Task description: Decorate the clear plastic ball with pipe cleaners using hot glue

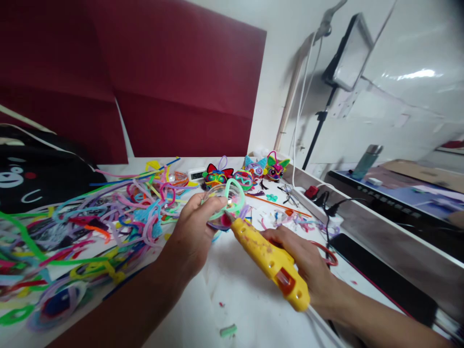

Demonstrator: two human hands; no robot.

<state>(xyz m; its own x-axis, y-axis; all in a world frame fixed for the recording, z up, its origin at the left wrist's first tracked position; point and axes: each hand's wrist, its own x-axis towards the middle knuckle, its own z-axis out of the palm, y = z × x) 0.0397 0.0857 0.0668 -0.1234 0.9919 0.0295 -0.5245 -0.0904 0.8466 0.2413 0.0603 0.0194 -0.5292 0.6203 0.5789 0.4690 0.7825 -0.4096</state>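
Note:
In the head view, my left hand (197,227) is closed around a clear plastic ball (213,195) dressed with coloured pipe cleaners. A pale green pipe cleaner loop (237,191) stands up from the ball's side. My right hand (299,249) grips a yellow glue gun (270,261) whose nozzle points at the ball, close to the loop. Whether the tip touches it I cannot tell. A white cord runs from the gun's rear end. Behind the ball sit several decorated balls with faces, one with red ears (217,176).
Tangled pipe cleaners (145,208) spread over the left of the white table. A black bag (43,169) stands behind them. Glasses (290,193), a power strip (319,205) and a black keyboard-like slab (384,280) lie right. A green scrap (228,330) lies in front.

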